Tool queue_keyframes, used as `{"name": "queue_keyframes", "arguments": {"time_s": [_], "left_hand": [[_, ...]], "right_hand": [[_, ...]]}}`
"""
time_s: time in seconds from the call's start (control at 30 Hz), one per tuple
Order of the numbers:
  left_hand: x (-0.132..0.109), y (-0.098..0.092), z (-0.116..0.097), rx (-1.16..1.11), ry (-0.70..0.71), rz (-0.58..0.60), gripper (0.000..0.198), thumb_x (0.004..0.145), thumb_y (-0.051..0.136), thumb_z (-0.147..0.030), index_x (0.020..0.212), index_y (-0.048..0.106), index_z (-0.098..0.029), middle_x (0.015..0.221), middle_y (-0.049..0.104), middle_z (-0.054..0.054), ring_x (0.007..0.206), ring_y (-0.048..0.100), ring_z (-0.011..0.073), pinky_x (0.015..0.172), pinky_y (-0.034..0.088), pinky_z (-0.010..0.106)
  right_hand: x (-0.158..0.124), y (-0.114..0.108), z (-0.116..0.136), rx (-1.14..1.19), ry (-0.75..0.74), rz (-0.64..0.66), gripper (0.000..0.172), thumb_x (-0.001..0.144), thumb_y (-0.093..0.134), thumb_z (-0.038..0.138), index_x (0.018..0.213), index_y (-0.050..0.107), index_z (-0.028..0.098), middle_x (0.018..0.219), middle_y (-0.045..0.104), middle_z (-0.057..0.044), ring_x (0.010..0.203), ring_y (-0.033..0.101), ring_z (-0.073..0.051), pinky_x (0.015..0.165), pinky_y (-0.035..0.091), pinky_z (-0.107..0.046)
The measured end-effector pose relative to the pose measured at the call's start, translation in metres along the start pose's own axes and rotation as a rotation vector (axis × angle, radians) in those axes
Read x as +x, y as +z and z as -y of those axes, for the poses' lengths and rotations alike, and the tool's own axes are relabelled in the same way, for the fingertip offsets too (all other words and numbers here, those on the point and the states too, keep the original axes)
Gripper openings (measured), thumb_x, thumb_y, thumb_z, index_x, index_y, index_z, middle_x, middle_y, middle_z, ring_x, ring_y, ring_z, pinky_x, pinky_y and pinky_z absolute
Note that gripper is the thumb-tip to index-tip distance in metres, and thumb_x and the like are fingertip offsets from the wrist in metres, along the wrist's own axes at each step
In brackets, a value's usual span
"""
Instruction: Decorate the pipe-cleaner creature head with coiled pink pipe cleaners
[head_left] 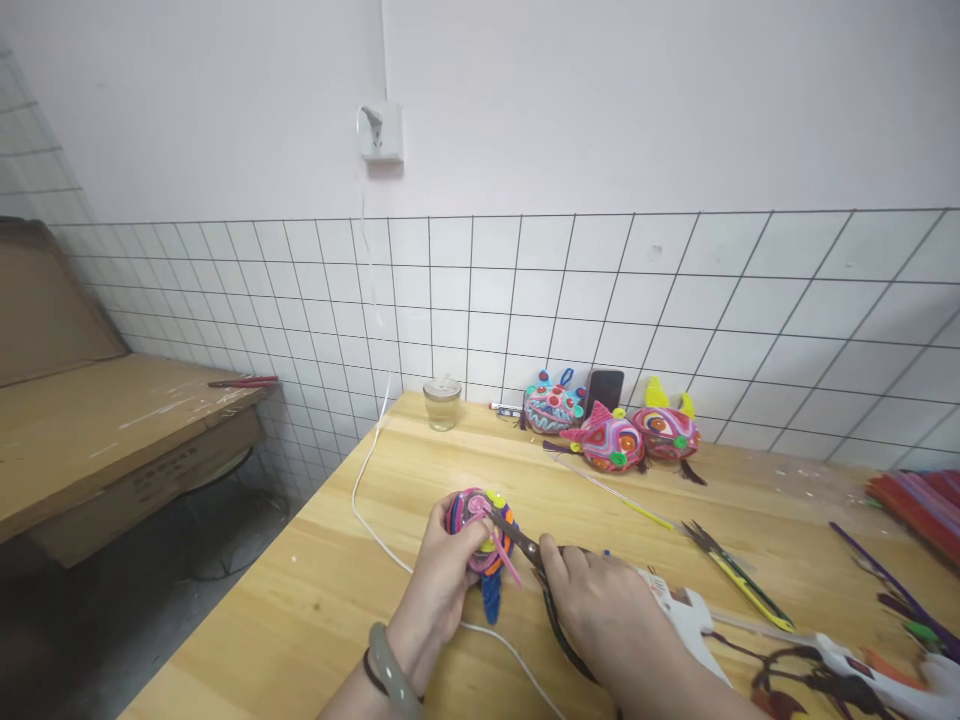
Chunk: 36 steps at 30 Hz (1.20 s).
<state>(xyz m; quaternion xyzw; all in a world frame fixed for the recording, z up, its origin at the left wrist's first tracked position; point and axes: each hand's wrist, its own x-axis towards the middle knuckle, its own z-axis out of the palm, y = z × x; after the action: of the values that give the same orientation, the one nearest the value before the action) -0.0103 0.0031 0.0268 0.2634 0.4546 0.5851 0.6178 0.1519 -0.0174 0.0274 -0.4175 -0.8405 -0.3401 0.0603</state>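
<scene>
My left hand [448, 550] is wrapped round a small round craft ball [504, 510] covered in coils of coloured fuzzy strips, with a blue tail hanging below it. A loose pink strip [507, 560] sticks out from its front. In my right hand [600, 600] is a pair of dark-handled scissors [529, 548], the fingers closed round the handles. The scissor tips touch or nearly touch the ball by a pink coil; I cannot tell whether the blades are cutting. My left thumb presses near the same spot and covers part of the ball.
Several finished colourful craft animals [611, 440] stand by the tiled wall with a phone [604, 390]. A lidded glass [442, 403] is at the far left corner. A white cord [367, 500] crosses the table. Yellow-edged tweezers [739, 575] and a white glue gun [686, 615] lie right.
</scene>
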Motion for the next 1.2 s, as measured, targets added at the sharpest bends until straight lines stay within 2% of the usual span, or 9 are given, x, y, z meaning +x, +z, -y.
{"name": "queue_keyframes", "arguments": {"time_s": [0.27, 0.47, 0.6, 0.8, 1.0, 1.2], "left_hand": [[0.003, -0.002, 0.0, 0.015, -0.023, -0.021, 0.047, 0.062, 0.066, -0.012, 0.105, 0.047, -0.019, 0.087, 0.059, 0.003, 0.071, 0.061, 0.0174, 0.057, 0.051, 0.029], [0.004, -0.002, 0.002, 0.048, -0.036, -0.045, 0.045, 0.062, 0.064, -0.011, 0.104, 0.049, -0.02, 0.088, 0.06, 0.003, 0.071, 0.061, 0.0172, 0.056, 0.05, 0.028], [0.005, -0.003, 0.002, 0.053, -0.071, -0.026, 0.045, 0.063, 0.065, -0.014, 0.104, 0.049, -0.019, 0.088, 0.062, 0.004, 0.071, 0.063, 0.0189, 0.057, 0.051, 0.03], [0.003, -0.001, 0.002, 0.033, -0.069, -0.018, 0.047, 0.063, 0.065, -0.015, 0.106, 0.047, -0.021, 0.092, 0.061, 0.004, 0.075, 0.063, 0.0191, 0.06, 0.052, 0.031], [0.0, 0.0, 0.0, 0.023, -0.018, 0.002, 0.045, 0.062, 0.065, -0.015, 0.104, 0.049, -0.02, 0.085, 0.06, 0.002, 0.072, 0.062, 0.0165, 0.06, 0.05, 0.027], [-0.004, 0.002, -0.002, 0.021, -0.079, 0.048, 0.045, 0.06, 0.067, -0.016, 0.101, 0.049, -0.02, 0.084, 0.062, 0.001, 0.072, 0.063, 0.0188, 0.061, 0.052, 0.031]], "right_hand": [[-0.001, 0.011, -0.013, -0.003, -0.107, 0.054, 0.031, 0.066, 0.057, 0.003, 0.095, 0.05, 0.011, 0.059, 0.06, -0.003, 0.046, 0.059, -0.018, 0.041, 0.023, -0.029], [0.007, 0.0, -0.017, 0.05, -0.143, 0.109, 0.024, 0.061, 0.056, 0.001, 0.076, 0.048, 0.018, 0.056, 0.06, -0.001, 0.042, 0.058, -0.018, 0.039, 0.015, -0.032], [0.009, -0.002, -0.022, 0.113, -0.165, 0.164, 0.027, 0.059, 0.054, -0.002, 0.075, 0.049, 0.019, 0.055, 0.061, -0.001, 0.039, 0.057, -0.018, 0.039, 0.012, -0.032], [0.007, 0.004, -0.024, 0.129, -0.14, 0.125, 0.024, 0.068, 0.051, -0.001, 0.083, 0.049, 0.018, 0.06, 0.064, -0.003, 0.043, 0.057, -0.017, 0.04, 0.016, -0.032], [0.006, 0.006, -0.018, 0.147, -0.071, 0.101, 0.027, 0.066, 0.052, 0.002, 0.084, 0.042, 0.02, 0.062, 0.061, -0.001, 0.047, 0.058, -0.018, 0.043, 0.015, -0.031], [0.006, 0.003, -0.021, 0.109, -0.084, 0.084, 0.024, 0.069, 0.052, 0.005, 0.081, 0.039, 0.021, 0.061, 0.059, -0.001, 0.048, 0.057, -0.019, 0.045, 0.015, -0.031]]}}
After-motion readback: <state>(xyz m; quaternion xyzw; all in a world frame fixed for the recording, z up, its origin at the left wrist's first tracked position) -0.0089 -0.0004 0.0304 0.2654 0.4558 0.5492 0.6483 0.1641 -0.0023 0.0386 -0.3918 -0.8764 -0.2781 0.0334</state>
